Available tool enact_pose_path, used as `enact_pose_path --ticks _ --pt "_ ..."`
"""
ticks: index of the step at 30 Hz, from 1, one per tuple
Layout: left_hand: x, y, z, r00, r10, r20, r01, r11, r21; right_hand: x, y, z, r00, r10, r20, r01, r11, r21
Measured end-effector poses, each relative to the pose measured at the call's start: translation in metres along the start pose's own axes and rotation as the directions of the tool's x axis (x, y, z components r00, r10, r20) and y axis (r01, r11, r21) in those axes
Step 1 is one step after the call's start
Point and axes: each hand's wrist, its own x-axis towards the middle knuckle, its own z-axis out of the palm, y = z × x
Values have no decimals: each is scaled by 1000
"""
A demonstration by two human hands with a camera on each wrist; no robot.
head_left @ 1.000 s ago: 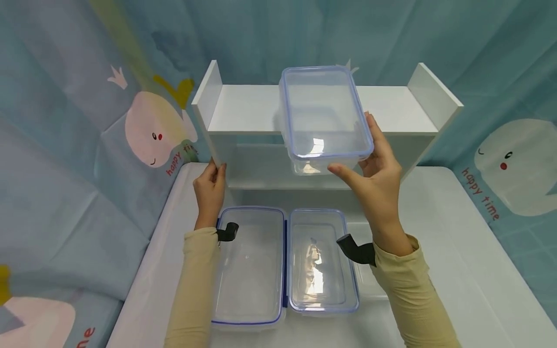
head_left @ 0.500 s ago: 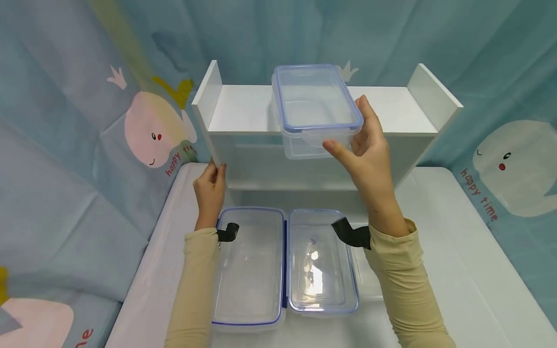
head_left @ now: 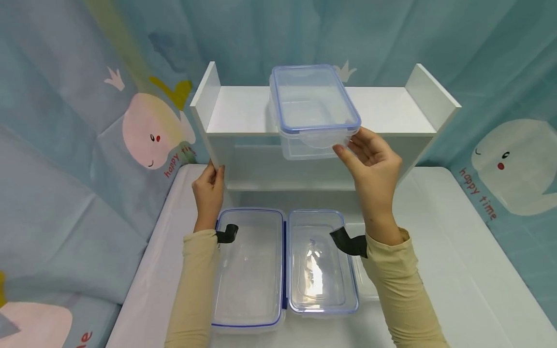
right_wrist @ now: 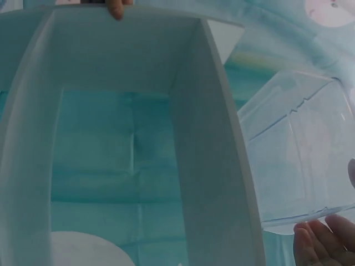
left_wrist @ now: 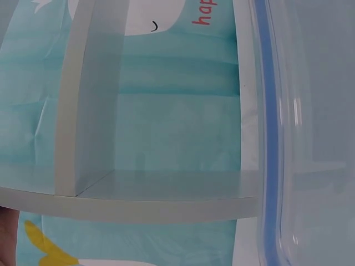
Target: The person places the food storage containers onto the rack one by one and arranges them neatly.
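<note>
R hand (head_left: 375, 176) w/ clear box (head_left: 315, 110), both partly outside R-wrist view

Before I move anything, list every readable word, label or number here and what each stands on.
"happy time": red, on the curtain, right side.
"happy ti": red, curtain, left side; its end is unclear.
"e": red, curtain, lower left; what precedes it is unclear.
"hap": red, curtain, left wrist view; cut off by the frame.
Middle box: faint mark, too small to read.
Top box, left box, shelf: nothing readable.
</note>
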Motion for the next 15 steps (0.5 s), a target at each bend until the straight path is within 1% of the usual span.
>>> enact_pose_path --ticks 2,5,6,7,13,15 --pt "1 0 0 1000 0 -1 0 1000 -3 1 3 3 1000 -4 -11 4 1000 -11" --pt "1 0 1 1000 -10 -8 10 1000 -4 5 8 8 1000 -15 -6 15 1000 -21" --pt "2 -6 2 1000 -9 -12 9 1000 -6 6 9 10 1000 -17 -4 17 1000 -22" --pt "1 -7 2 1000 -11 -14 10 1000 -8 7 11 12 1000 -18 -2 18 1000 -23" --pt "-2 -5 2 1000 -12 -17 12 1000 -2 13 17 24 1000 -16 0 16 1000 -23" --pt "-3 -4 2 1000 -16 -23 16 1000 0 15 19 28 1000 -4 4 4 1000 -10"
